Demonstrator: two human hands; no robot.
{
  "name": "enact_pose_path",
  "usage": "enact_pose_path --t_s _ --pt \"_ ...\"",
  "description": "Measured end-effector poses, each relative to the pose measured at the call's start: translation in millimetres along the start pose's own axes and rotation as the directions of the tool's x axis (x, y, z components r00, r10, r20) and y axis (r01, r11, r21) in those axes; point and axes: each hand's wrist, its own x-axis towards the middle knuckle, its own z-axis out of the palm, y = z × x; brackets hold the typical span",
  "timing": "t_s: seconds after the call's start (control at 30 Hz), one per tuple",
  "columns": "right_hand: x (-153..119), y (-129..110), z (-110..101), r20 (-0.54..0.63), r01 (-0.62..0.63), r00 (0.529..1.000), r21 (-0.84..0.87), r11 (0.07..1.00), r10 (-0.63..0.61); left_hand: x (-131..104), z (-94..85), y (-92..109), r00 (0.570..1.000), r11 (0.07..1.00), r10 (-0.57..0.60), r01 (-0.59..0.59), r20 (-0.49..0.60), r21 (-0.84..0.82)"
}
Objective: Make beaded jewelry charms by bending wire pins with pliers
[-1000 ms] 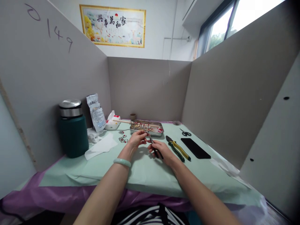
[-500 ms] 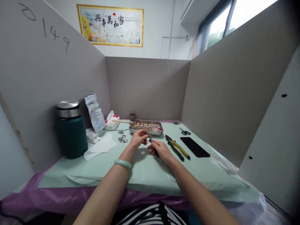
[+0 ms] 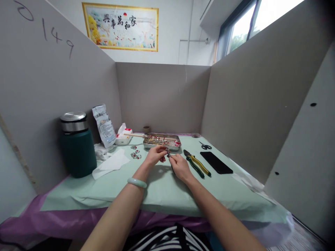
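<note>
Gripping pliers (image 3: 169, 153) just before the metal tray (image 3: 177, 148), your right hand (image 3: 180, 166) closes its fingers round the handles; your left hand (image 3: 155, 155) pinches a tiny, indistinct piece (image 3: 166, 149) at their tips. An off-centre squeeze could make it spring into the tray.

In the upper left of the frame, handwritten digits 0149 (image 3: 44, 29) are slanting down the grey partition (image 3: 65, 80), while at the top, left of centre, the gold-bordered poster (image 3: 142, 26) is displaying 興事萬和家, and the middle-left pouch (image 3: 104, 125) is bearing illegibly small print.
</note>
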Motion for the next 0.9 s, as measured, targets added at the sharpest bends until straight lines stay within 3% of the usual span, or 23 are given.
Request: enact_pose_path --t_s 0.3,0.4,0.67,0.9 --pt "-2.7 2.1 1.3 -0.085 0.064 0.994 -0.078 0.995 -0.071 -0.5 2.1 2.8 0.999 0.999 0.041 -0.041 0.0 -0.022" --pt "-1.6 3.2 0.6 -0.058 0.103 0.993 0.0 0.995 -0.103 0.5 2.3 2.3 0.998 0.998 0.06 -0.06 -0.001 -0.027" --pt "-1.4 3.0 -3.8 0.012 0.024 1.0 0.156 0.987 -0.027 -0.7 2.5 3.3 0.993 0.993 0.116 -0.116 -0.015 0.004" --pt "1.6 4.6 -1.4 0.119 -0.118 0.99 0.452 0.884 0.071 -2.5 5.3 4.2 0.991 0.986 0.13 -0.133 0.033 0.104"
